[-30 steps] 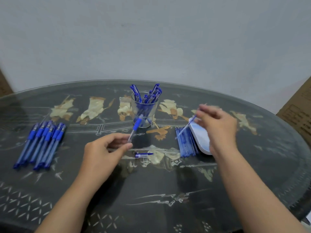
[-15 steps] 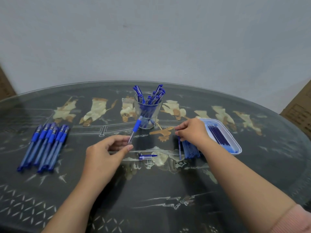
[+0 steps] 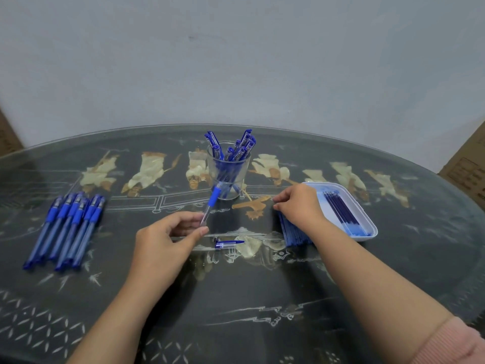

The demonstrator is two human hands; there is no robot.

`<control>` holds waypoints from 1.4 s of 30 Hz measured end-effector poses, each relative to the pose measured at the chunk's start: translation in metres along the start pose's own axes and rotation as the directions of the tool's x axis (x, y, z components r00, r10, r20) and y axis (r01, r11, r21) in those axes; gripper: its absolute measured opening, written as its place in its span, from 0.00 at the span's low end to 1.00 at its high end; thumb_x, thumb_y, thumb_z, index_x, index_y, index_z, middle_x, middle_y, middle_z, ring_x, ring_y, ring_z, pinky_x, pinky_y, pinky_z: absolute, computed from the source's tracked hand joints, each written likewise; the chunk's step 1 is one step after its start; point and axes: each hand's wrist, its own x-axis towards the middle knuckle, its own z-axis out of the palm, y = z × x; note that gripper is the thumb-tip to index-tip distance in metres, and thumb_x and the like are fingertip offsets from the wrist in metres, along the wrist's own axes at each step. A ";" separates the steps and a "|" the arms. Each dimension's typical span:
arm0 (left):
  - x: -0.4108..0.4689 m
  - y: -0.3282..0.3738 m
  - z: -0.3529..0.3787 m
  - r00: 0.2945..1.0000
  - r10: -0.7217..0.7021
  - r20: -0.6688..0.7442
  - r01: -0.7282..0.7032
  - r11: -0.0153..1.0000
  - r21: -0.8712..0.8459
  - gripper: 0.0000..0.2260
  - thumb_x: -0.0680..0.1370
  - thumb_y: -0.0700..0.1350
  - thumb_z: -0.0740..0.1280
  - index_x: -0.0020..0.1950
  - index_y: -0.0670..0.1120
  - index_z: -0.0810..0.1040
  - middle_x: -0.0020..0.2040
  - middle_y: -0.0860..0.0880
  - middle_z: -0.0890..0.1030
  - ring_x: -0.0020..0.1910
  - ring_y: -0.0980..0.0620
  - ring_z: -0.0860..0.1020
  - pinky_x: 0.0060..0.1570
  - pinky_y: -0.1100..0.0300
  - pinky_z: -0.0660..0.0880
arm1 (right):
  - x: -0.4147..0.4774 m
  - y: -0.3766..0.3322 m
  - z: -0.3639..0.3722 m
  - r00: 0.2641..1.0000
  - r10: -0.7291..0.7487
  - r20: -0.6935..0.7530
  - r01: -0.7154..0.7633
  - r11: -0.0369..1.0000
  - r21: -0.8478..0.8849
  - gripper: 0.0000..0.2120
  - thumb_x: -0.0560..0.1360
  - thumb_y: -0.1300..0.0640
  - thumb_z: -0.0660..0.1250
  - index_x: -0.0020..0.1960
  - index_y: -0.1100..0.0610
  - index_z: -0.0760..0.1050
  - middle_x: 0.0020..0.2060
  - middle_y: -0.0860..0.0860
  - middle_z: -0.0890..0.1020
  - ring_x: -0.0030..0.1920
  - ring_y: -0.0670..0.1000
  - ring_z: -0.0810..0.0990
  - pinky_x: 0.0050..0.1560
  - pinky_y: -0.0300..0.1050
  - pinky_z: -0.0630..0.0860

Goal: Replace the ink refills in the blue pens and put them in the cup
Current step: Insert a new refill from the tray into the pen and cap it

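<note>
Head view, the only one: left grip (image 3: 168, 240) grasps the pen barrel (image 3: 209, 206) at its clear lower end, thumb against fingers; the barrel is off the bench (image 3: 236, 298), long axis running from the grip toward 1 o'clock, blue sleeve end up near the cup (image 3: 228, 169); the cup sits at 12 o'clock and already holds a bunch of pens; right grip (image 3: 299, 206) is down on the far end of the refill pile (image 3: 295, 233), fingers curled onto the ends; can't tell whether it has pinched one or is only touching; the pile lies at 3 o'clock from the left grip, long axes roughly 12-to-6; the right grip is clearly the nearer; white tray (image 3: 368, 224) sits just beside the pile at its 3 o'clock, dark refills (image 3: 341, 211) inside, likely spent ones; loose pen piece (image 3: 228, 243) lies flat between the grips, axis 9-to-3; row of pens (image 3: 68, 227) at 9 o'clock, well apart, presumably not yet done; judgement: the next move is one refill carried toward 9 o'clock to meet the barrel; the axes need lining up, 12 vs 1 o'clock; can't tell which barrel end is open.
</note>
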 end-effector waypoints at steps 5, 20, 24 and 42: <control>0.001 0.000 0.000 1.000 -0.004 -0.004 0.004 1.000 0.005 0.11 0.70 0.37 0.76 0.46 0.52 0.84 0.40 0.58 0.85 0.40 0.62 0.82 0.44 0.75 0.74 | 0.002 0.002 0.002 1.000 -0.014 -0.012 0.014 1.000 -0.016 0.05 0.75 0.63 0.72 0.50 0.57 0.84 0.48 0.55 0.84 0.45 0.51 0.78 0.46 0.41 0.72; -0.004 0.000 0.008 0.997 0.028 -0.079 -0.031 0.999 -0.043 0.11 0.71 0.35 0.75 0.46 0.51 0.84 0.39 0.56 0.85 0.40 0.63 0.82 0.44 0.77 0.73 | -0.012 -0.002 -0.005 0.993 -0.100 -0.068 0.105 0.991 0.086 0.07 0.77 0.62 0.68 0.50 0.53 0.81 0.40 0.49 0.79 0.42 0.47 0.77 0.36 0.31 0.68; -0.009 0.000 0.014 0.992 0.034 -0.122 -0.043 0.996 -0.075 0.10 0.72 0.36 0.74 0.48 0.50 0.84 0.41 0.57 0.85 0.42 0.64 0.82 0.46 0.76 0.74 | -0.019 0.011 -0.031 0.968 -0.040 -0.249 0.086 0.980 0.177 0.09 0.77 0.63 0.66 0.47 0.50 0.81 0.36 0.44 0.78 0.34 0.42 0.74 0.29 0.29 0.66; -0.010 -0.005 0.019 0.994 0.060 -0.092 -0.065 0.997 -0.046 0.12 0.71 0.34 0.74 0.46 0.52 0.83 0.43 0.61 0.84 0.43 0.63 0.82 0.46 0.77 0.73 | 0.002 0.062 -0.049 0.963 0.234 -0.135 -0.248 0.963 -0.101 0.14 0.76 0.68 0.60 0.53 0.61 0.84 0.56 0.58 0.83 0.58 0.59 0.79 0.60 0.48 0.75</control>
